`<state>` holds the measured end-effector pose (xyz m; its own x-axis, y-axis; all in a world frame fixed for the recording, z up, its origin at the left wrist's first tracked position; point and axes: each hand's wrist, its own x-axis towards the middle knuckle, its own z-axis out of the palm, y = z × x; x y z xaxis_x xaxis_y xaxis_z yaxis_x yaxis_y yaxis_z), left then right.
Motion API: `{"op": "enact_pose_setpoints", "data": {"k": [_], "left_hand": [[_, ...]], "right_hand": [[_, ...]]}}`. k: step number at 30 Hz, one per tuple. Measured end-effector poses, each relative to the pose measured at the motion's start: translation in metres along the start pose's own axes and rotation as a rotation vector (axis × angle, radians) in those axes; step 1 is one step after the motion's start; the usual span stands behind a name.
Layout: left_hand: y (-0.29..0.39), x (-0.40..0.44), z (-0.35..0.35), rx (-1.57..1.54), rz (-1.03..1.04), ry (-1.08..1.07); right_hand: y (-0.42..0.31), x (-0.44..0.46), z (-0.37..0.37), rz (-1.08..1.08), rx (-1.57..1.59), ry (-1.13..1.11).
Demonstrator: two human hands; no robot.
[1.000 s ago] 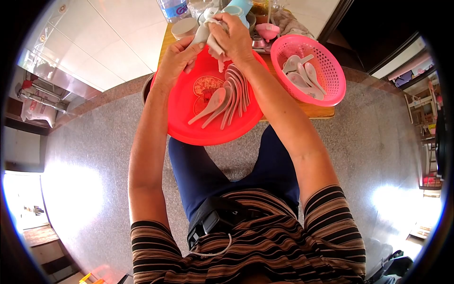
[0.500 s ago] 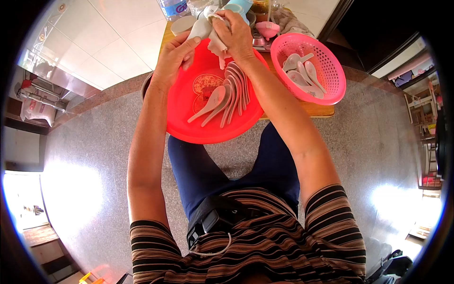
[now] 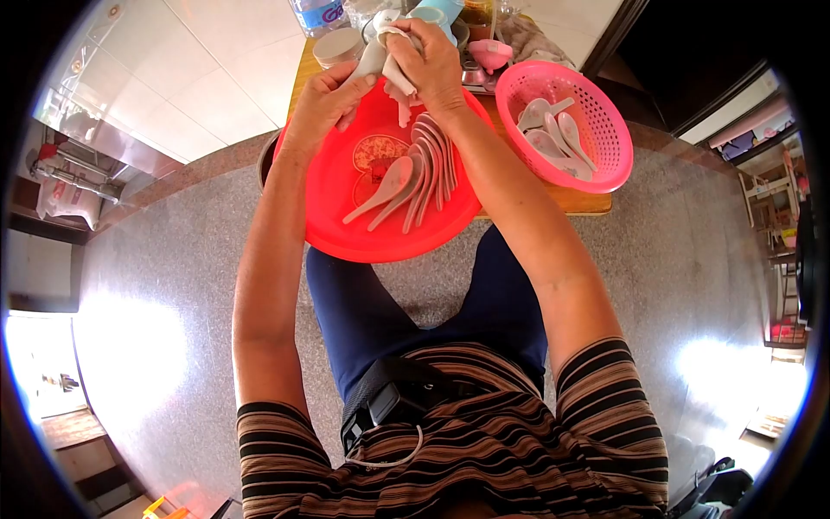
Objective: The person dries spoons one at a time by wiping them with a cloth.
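Observation:
Above the far side of a red basin (image 3: 389, 249), my left hand (image 3: 331, 99) pinches one end of a white soup spoon (image 3: 373, 58). My right hand (image 3: 430, 65) is closed on a white cloth (image 3: 398, 78) pressed against the spoon, and a corner of the cloth hangs down. Part of the spoon is hidden by the cloth and fingers. Inside the basin, several white spoons (image 3: 393, 180) lie fanned in an overlapping row. To the right, a pink colander (image 3: 616, 147) holds several more white spoons (image 3: 553, 143).
A wooden table (image 3: 592, 203) bears the basin and colander. At its back stand a plastic bottle (image 3: 318, 16), a round lidded container (image 3: 338, 47), a pink funnel-like item (image 3: 490, 55) and a crumpled brown cloth (image 3: 540, 39). White wall tiles (image 3: 207, 78) rise on the left.
My left hand has turned slightly and shifted a little, tilting the spoon more upright and uncovering more of the round container. The cloth has moved slightly; the spoons in basin and colander stay put.

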<state>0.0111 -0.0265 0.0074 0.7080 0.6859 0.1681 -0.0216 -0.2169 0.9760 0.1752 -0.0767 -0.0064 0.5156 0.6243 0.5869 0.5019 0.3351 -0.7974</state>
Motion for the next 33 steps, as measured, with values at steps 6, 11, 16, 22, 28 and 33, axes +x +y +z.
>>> {"op": "enact_pose_setpoints", "data": {"k": [6, 11, 16, 22, 28, 33], "left_hand": [[0.0, 0.001, -0.002, -0.078, -0.027, 0.073], [0.002, -0.001, 0.002, 0.001, -0.007, 0.078], [0.002, -0.001, 0.001, 0.048, 0.008, 0.021], [-0.009, 0.004, 0.004, 0.227, 0.073, 0.113], [-0.015, 0.008, 0.01, 0.61, 0.474, 0.268], [0.002, 0.001, 0.007, 0.065, -0.104, 0.073]], "right_hand": [[-0.006, -0.004, 0.002, -0.184, -0.099, -0.066], [-0.008, -0.004, 0.005, -0.217, -0.077, -0.057], [-0.001, 0.001, 0.0, 0.075, 0.129, -0.035], [0.001, 0.003, 0.002, 0.126, 0.151, -0.202], [0.001, 0.002, 0.005, 0.096, 0.088, -0.082], [-0.001, 0.001, 0.004, 0.121, 0.171, -0.107]]}}
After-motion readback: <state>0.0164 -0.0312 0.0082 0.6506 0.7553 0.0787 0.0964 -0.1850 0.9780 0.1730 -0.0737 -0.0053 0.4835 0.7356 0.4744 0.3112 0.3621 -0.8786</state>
